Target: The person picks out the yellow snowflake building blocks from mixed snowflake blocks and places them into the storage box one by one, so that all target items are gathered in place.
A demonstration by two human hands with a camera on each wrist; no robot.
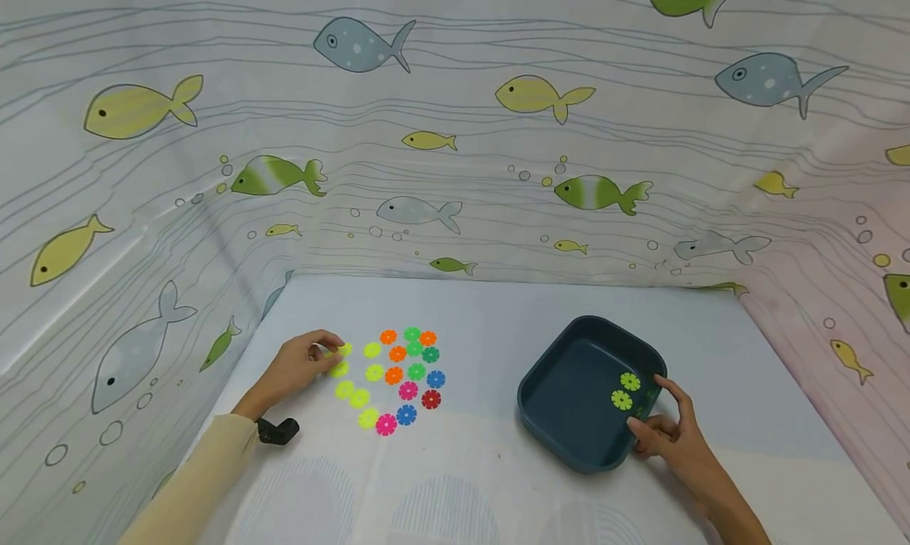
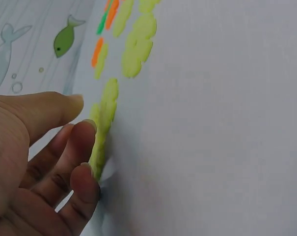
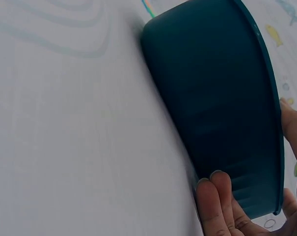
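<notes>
My left hand is at the left edge of a group of colourful notched plastic discs, its thumb and fingertips apart. In the left wrist view, its fingertips are at yellow discs lying on the table; whether they touch is hard to tell. My right hand grips the right side of a dark blue square bin. In the right wrist view, fingers press low on the bin's outer wall, with the thumb at its rim. Two yellow-green discs lie inside the bin.
Orange discs, green discs, blue discs, pink discs and one red disc lie right of my left hand. A fish-print sheet rises behind and beside the white table. A black device is at my left wrist.
</notes>
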